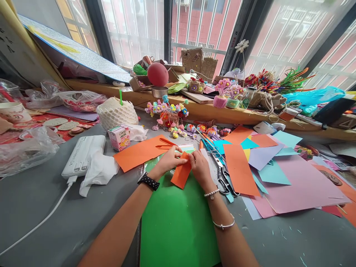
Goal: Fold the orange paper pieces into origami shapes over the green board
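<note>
Between my two hands is a small strip of orange paper (181, 175), held tilted above a green sheet (178, 226). My left hand (170, 159) pinches its upper left edge between thumb and fingers. At the upper right edge, my right hand (199, 165) grips the same strip, fingers bent around it. Behind my left hand lies a larger orange sheet (139, 151), with narrow folded orange strips (165, 144) on its far end. To the right of my right hand rest scissors (221, 177) with dark handles.
Coloured paper pieces (300, 185) spread over the right side. On the left are a white power bank (83, 154) with a cable, a crumpled tissue (100, 170), a pink drink carton (119, 138) and a coconut (116, 113) with a green straw. Crocheted flowers (168, 111) stand behind.
</note>
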### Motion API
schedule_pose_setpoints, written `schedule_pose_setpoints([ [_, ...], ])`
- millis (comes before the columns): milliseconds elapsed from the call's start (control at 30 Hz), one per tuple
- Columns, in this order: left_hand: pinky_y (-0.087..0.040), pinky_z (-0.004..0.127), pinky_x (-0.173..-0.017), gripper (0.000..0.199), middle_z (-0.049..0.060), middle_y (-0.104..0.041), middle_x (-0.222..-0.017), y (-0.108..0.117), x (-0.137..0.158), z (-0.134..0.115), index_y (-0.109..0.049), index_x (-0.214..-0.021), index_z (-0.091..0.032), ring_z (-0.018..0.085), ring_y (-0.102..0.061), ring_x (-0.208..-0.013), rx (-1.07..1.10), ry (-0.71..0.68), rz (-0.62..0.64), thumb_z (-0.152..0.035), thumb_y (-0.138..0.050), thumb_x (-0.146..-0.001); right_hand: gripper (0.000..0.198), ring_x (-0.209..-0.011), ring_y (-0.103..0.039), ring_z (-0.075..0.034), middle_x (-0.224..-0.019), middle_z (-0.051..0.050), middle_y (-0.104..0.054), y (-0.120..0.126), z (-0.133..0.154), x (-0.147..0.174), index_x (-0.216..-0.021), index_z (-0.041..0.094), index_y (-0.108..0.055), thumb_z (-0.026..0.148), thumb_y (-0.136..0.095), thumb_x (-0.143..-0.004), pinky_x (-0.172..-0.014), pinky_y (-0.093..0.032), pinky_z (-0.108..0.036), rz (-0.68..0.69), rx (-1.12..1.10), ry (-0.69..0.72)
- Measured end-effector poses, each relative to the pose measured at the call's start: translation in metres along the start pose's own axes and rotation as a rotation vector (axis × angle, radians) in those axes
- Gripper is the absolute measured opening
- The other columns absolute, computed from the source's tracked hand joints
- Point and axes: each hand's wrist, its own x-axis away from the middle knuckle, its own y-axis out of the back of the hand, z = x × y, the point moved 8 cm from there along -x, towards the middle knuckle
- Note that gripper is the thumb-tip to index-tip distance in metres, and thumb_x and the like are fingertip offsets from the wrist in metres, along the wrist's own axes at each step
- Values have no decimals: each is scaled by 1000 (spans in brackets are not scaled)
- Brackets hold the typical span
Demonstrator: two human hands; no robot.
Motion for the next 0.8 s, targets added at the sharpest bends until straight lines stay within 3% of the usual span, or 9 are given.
schedule_pose_setpoints([
  [200, -37, 21, -51, 36, -3, -53, -64, -5, 0, 1, -39, -86, -17, 12, -54, -58, 60, 28, 29, -25, -64, -60, 33, -57, -43, -15, -62, -2, -49, -3, -6, 0, -58, 20, -39, 35, -28, -85, -52, -29, -25, 17, 125, -45],
  [333, -39, 22, -52, 37, -3, -53, -66, -5, 0, -1, -37, -86, -17, 13, -55, -61, 73, 16, 8, -23, -63, -60, 37, -51, -39, -13, -54, 0, -45, 0, -12, 0, -52, 20, -34, 39, -31, -83, -49, -25, -24, 37, 49, -105],
  [533, -39, 22, -53, 40, -3, -49, -65, 8, -2, -2, -37, -84, -16, 13, -53, -63, -16, -13, -124, -26, -65, -58, 23, -61, -46, -14, -65, -2, -51, -2, -5, 0, -62, 19, -43, 30, -36, -81, -55, -31, -23, 80, -129, -48],
  [667, -42, 26, -60, 37, 1, -53, -74, 7, -2, -3, -36, -84, -17, 15, -55, -71, 16, -2, -108, -25, -63, -61, 30, -53, -40, -13, -56, 0, -46, -1, -8, 1, -54, 20, -40, 32, -34, -81, -50, -26, -25, 50, -92, -94],
  [800, -42, 26, -59, 36, 3, -55, -76, 5, -1, -5, -36, -86, -17, 17, -57, -73, 15, 6, -54, -25, -61, -63, 34, -48, -36, -11, -49, 2, -42, 3, -13, 0, -48, 19, -39, 37, -42, -77, -47, -25, -24, 39, -196, -137],
])
